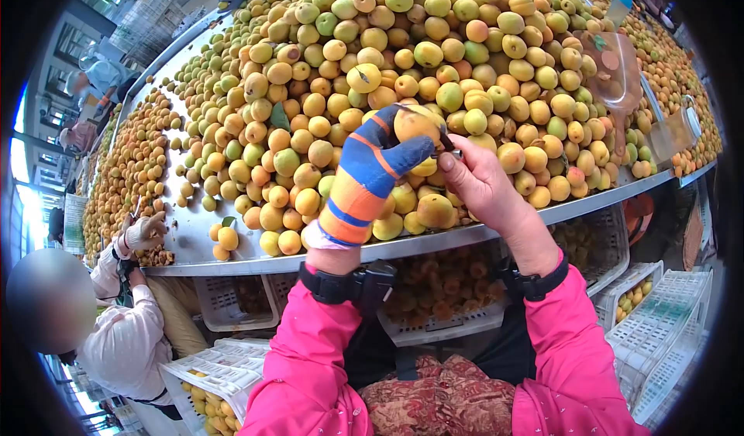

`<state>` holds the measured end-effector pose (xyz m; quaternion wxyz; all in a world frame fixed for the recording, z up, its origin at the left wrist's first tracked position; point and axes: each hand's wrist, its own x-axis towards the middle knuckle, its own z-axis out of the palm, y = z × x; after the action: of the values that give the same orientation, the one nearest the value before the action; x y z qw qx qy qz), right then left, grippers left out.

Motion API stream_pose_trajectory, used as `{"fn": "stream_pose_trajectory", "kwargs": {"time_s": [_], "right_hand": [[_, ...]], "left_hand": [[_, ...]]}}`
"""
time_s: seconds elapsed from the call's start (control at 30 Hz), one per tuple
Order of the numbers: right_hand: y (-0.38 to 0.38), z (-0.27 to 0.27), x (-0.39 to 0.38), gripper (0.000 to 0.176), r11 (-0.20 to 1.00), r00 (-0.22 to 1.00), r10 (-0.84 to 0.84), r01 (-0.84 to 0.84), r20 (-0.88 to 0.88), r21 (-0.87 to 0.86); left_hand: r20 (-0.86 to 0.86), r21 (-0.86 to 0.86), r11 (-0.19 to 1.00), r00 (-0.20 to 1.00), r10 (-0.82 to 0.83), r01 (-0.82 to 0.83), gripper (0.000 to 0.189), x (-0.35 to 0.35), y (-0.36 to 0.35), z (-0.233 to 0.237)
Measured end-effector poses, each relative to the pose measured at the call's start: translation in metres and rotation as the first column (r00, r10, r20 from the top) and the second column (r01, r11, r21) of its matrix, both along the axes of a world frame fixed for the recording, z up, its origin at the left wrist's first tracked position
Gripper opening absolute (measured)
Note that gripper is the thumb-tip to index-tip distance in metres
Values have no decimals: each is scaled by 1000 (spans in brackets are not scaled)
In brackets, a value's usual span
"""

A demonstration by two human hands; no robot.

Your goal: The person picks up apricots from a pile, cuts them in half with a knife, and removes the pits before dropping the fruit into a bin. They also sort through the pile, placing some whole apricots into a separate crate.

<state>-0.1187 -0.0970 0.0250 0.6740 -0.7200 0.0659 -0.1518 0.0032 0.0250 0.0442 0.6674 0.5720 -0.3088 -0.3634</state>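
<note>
My left hand (370,165), in a striped blue and orange knit glove, is closed around a yellow apricot (415,126) above the heap. My bare right hand (484,180) pinches a small knife (445,140) with thumb and fingers. Its dark blade touches the right side of the apricot; most of the handle is hidden inside my fingers. Below and behind both hands lies a large heap of yellow-green and orange apricots (434,211) on a metal table (310,264).
Under the table edge sits a white crate (442,329) of apricot halves. Several more crates stand at right, including a white basket (659,327). A clear scoop (618,68) and plastic jug (676,134) rest on the fruit. A co-worker (128,327) works at left.
</note>
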Motion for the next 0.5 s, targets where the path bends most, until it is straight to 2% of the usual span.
{"fn": "stream_pose_trajectory", "kwargs": {"time_s": [0.03, 0.07, 0.1, 0.13, 0.2, 0.27, 0.3, 0.33, 0.37, 0.4, 0.47, 0.5], "right_hand": [[1, -6, 1, 29, 999, 1000, -14, 13, 25, 43], [6, -11, 2, 29, 999, 1000, -14, 13, 25, 43], [14, -16, 4, 30, 989, 997, -67, 62, 32, 135], [19, -19, 6, 30, 968, 993, -118, 107, 33, 225], [21, -15, 7, 30, 971, 989, -144, 137, 21, 194], [19, -11, 7, 29, 978, 993, -117, 115, 1, 171], [16, -8, 7, 29, 979, 993, -116, 115, 0, 171], [11, -3, 6, 28, 992, 997, -81, 81, -11, 94], [6, 1, 5, 28, 999, 999, -47, 47, -25, 17], [1, 5, 3, 28, 999, 999, -48, 48, -26, 17], [-6, 10, -2, 27, 999, 993, 7, -12, -118, -47], [-5, 1, -2, 27, 999, 997, 11, -7, -83, 50]], "left_hand": [[2, 1, 1000, 1000, -1, 1, 48, -4, -5, -7], [-240, -212, 976, 971, -4, -49, 46, -14, -15, -22], [-462, -399, 905, 885, -59, -148, 45, -22, -23, -28], [-463, -400, 904, 885, -58, -150, 45, -25, -24, -31], [-529, -389, 889, 849, 0, -242, 41, -29, -24, -30], [-463, -368, 903, 886, 27, -220, 41, -19, -20, -27], [-365, -344, 912, 927, 90, -224, 38, -13, -19, -28], [-260, -319, 919, 954, 150, -231, 35, -8, -16, -28], [-127, -220, 950, 972, 199, -223, 37, -6, -11, -17], [-127, -219, 950, 972, 198, -222, 37, -5, -8, -9], [169, -46, 989, 974, 149, -144, 38, -4, -4, 0], [21, -118, 979, 985, 169, -165, 41, -7, -10, -10]]}}
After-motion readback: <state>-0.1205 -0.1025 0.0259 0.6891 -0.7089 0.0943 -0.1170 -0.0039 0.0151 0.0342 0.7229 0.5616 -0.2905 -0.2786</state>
